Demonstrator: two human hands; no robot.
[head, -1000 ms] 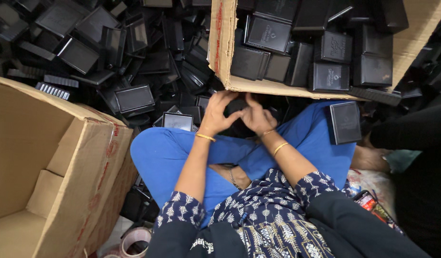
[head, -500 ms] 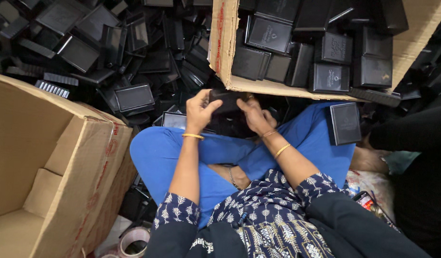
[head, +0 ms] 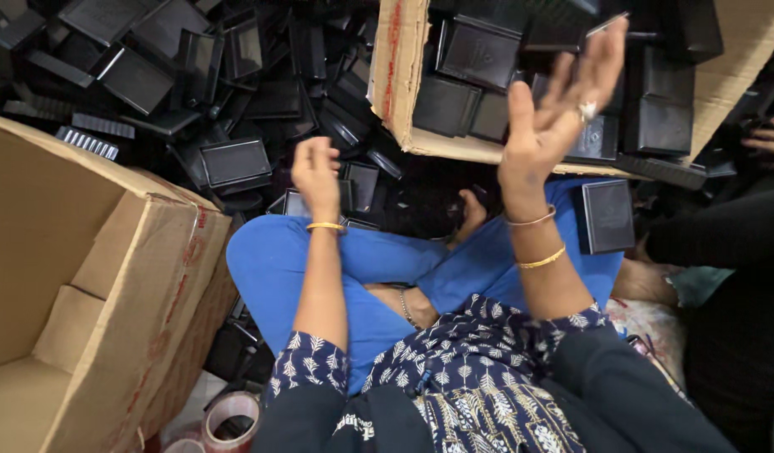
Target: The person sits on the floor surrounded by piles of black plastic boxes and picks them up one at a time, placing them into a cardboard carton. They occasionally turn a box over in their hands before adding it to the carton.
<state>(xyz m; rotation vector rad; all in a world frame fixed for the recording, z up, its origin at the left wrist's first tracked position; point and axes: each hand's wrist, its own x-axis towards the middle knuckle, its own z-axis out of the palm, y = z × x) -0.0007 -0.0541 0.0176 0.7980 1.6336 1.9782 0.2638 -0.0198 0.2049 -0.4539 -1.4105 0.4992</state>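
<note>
Now my right hand [head: 563, 109] is lifted with fingers spread, holding nothing, above the carton [head: 399, 75] of black cases [head: 479, 50]. My left hand [head: 315, 172] is loosely curled, seemingly empty, over the pile. I'd best lay cases flat in rows.

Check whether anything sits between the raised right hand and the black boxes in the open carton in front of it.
Nothing visible does. The right hand is raised, open and empty, at the carton's open side, with the black boxes directly behind its fingers. The left hand, loosely closed, hangs apart over the loose pile and blocks nothing.
</note>
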